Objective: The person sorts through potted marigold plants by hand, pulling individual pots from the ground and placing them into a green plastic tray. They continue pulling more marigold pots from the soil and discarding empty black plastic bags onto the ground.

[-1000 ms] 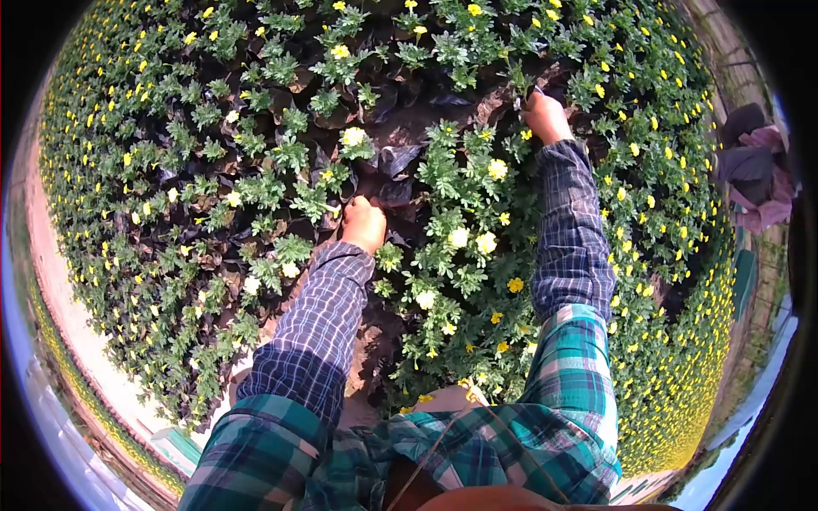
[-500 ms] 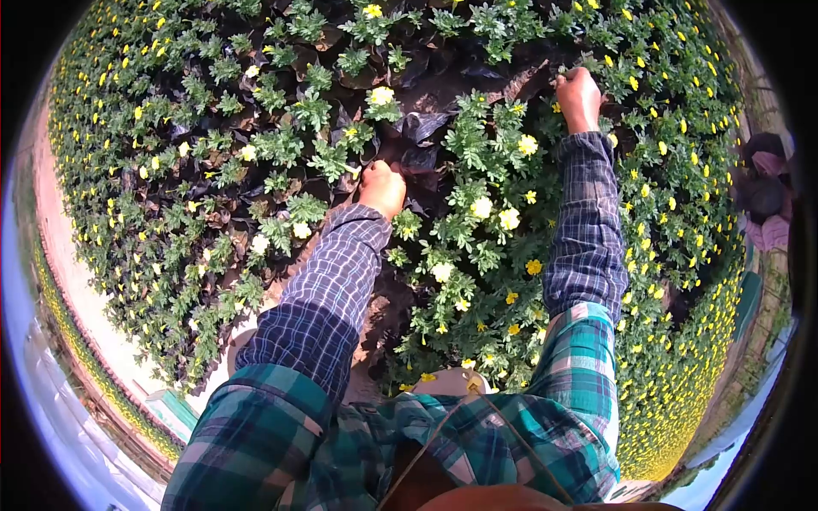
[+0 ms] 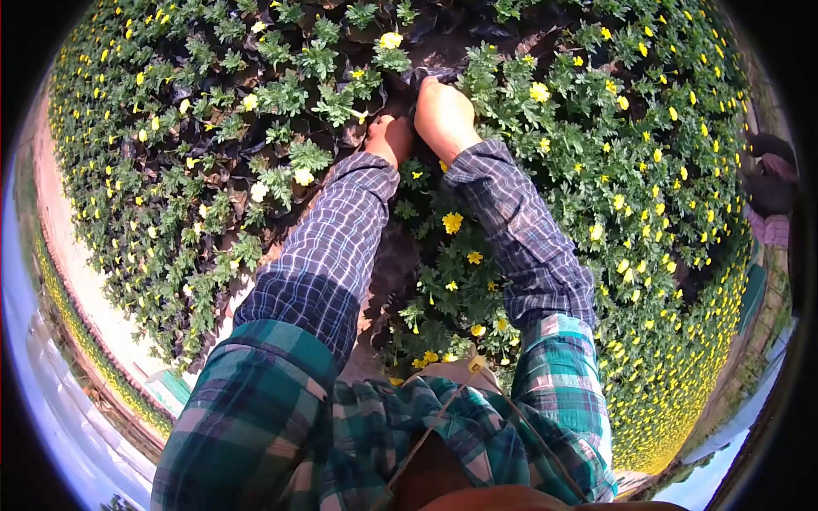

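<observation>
Outdoor beds of green leafy plants (image 3: 285, 98) with yellow flowers surround us, beside pale bare ground (image 3: 85, 264). Our right hand (image 3: 443, 115) curls its fingers by a crumpled black plastic sheet (image 3: 436, 71); our left hand (image 3: 388, 139) bends close by, near a pale yellow flower (image 3: 361, 114). We cannot tell what either grips, nor how much work is done or left. Foliage crowds both; another person (image 3: 771, 179) is at far right.

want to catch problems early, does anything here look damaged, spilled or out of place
Nothing looks clearly spilled or damaged. The one untidy spot is the crumpled black plastic by the right hand: it bunches up loosely among the flowering plants. I cannot tell whether it is torn.
</observation>
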